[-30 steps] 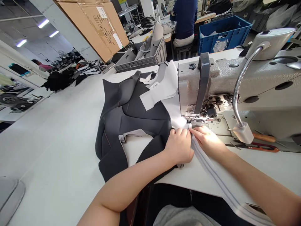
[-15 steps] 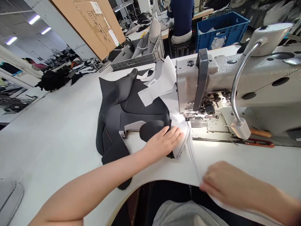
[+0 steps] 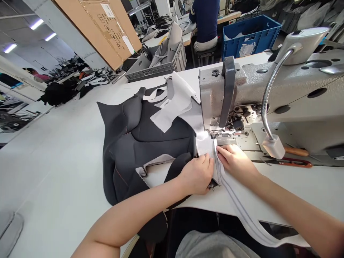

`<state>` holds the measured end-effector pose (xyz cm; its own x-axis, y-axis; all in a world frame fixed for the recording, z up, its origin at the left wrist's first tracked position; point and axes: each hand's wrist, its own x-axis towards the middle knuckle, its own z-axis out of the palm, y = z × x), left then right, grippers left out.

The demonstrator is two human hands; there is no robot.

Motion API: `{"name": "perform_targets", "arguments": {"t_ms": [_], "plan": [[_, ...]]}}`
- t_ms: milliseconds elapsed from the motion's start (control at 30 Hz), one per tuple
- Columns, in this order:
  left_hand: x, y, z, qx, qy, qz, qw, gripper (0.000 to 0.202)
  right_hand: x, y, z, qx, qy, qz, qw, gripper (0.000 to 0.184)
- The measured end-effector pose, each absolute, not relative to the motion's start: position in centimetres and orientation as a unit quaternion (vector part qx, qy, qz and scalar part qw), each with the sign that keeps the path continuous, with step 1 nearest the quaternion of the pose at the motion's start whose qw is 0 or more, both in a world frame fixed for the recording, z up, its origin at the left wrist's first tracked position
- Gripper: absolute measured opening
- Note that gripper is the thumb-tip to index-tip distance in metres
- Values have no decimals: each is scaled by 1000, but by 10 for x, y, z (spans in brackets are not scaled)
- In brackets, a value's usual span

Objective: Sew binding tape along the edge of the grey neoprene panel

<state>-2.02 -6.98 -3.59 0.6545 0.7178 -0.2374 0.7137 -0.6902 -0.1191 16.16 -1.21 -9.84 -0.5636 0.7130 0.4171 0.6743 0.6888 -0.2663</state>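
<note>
A dark grey padded seat cover (image 3: 158, 143) with light grey mesh fabric panels lies on the table, left of the sewing machine (image 3: 225, 93). My left hand (image 3: 197, 173) has its fingers curled on the mesh fabric (image 3: 204, 145) at the cover's right edge, just in front of the needle area. Close by, my right hand (image 3: 236, 163) pinches a long white tape (image 3: 242, 208) with grey lines along it, alongside the fabric edge. The tape runs from the presser foot (image 3: 213, 136) past my fingers and hangs over the table's front edge.
Thread snips (image 3: 295, 163) and a wooden-handled tool (image 3: 295, 151) lie by the machine bed. A flexible lamp (image 3: 273, 145) hangs over it. Behind the table are a grey crate (image 3: 158, 71), a cardboard box (image 3: 104, 32), a blue crate (image 3: 249, 39) and a seated person (image 3: 205, 25).
My right hand has moved from low at the front edge up to the tape near the needle. My left hand has come slightly nearer with curled fingers, and the cover has shifted left and toward me.
</note>
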Motion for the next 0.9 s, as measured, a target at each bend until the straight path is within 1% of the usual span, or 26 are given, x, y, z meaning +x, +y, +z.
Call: {"name": "perform_targets", "arguments": {"t_ms": [67,200,267,367,467,533,667,900], "plan": [[-22,-66,-38,-906,-405,123,-2,82,161,-9,-102,-390,-877,68,273,32],[-26,-56,-42,-897,-428,107,-9,83,161,-4,-106,-379,-878,73,283,31],[-29,-53,-45,-895,-436,91,-6,78,161,-4,-106,-376,-877,70,291,30],[-35,-48,-52,-898,-437,45,8,65,161,-4,-104,-368,-877,53,303,31],[-40,-42,-60,-902,-430,7,23,53,163,-5,-103,-352,-892,32,282,34],[-42,-36,-63,-903,-429,-11,25,48,166,-4,-103,-340,-904,19,258,36],[-45,-22,-66,-902,-429,-40,16,42,171,1,-106,-329,-914,-6,237,37],[-45,3,-69,-892,-445,-77,9,35,175,16,-115,-352,-906,-1,236,37]]}}
